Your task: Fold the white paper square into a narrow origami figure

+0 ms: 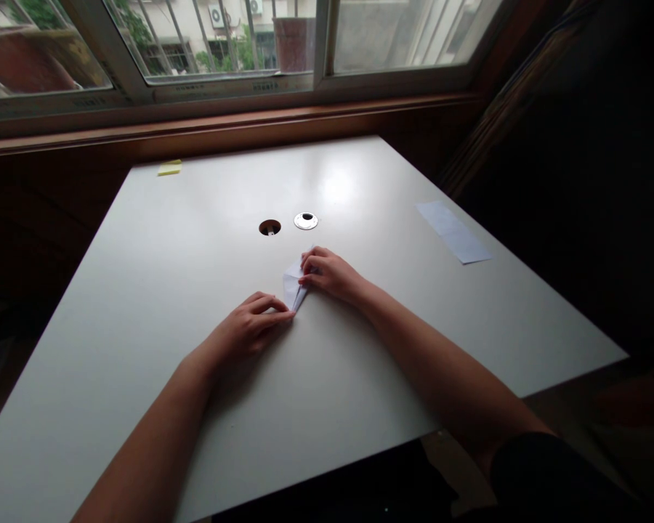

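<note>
A small folded piece of white paper (293, 285) lies on the table between my hands, its lower end narrowing to a point. My left hand (255, 319) rests at that pointed end, with thumb and fingertips closed on the tip. Over the upper right part of the paper, my right hand (327, 272) has its fingers bent and pinched on the folded edge. The right fingers cover some of the paper, so its full shape is hidden.
The white table (142, 305) carries a round hole (269, 227) and a ring-shaped cover (306, 221) beyond my hands. A white paper strip (453, 231) lies toward the right edge. A yellow sticky-note pad (169, 168) sits at the far left, below the window (212, 43).
</note>
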`<state>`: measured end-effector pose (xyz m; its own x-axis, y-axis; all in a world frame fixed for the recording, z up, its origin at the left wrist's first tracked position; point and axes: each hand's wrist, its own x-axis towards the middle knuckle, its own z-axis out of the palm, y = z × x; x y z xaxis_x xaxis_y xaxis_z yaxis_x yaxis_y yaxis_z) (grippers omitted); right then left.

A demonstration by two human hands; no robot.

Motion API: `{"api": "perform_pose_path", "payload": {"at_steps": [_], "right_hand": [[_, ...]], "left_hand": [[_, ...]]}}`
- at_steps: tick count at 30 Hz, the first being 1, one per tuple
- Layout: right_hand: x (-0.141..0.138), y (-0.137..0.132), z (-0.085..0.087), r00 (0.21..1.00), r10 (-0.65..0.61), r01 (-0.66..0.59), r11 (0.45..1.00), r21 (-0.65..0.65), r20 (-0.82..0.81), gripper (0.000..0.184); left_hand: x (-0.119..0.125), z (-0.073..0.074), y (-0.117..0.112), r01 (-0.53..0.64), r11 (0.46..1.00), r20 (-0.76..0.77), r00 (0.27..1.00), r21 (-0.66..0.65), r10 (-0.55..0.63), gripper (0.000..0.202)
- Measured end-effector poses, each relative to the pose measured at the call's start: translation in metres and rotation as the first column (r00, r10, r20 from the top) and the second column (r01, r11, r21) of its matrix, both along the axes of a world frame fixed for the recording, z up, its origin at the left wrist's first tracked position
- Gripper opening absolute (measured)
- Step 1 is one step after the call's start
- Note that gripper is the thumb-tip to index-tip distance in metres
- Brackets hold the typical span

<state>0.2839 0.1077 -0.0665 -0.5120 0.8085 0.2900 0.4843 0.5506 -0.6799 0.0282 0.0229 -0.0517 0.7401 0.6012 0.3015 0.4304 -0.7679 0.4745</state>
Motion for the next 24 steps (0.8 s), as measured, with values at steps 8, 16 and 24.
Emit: {"api": "perform_pose_path", "payload": {"at_steps": [8,16,24], "right_hand": [[0.001,0.001,-0.001,0.999,0.016,-0.017,1.0,-0.023,-0.045,0.01],[0.005,0.008,-0.005,0.991,0.07,-0.079,0.994,-0.073,-0.118,0.012],[0.008,0.011,-0.002,0.982,0.117,-0.131,0.987,-0.094,-0.146,0.012]], "left_hand": [[0.004,-0.002,-0.004,0.044,0.999,-0.066,0.997,0.017,-0.043,0.055],[0.007,-0.005,-0.005,0.063,0.997,-0.085,0.995,0.035,-0.06,0.06],[0.01,-0.004,-0.007,0.062,0.991,-0.189,0.981,0.12,-0.038,0.062]]}}
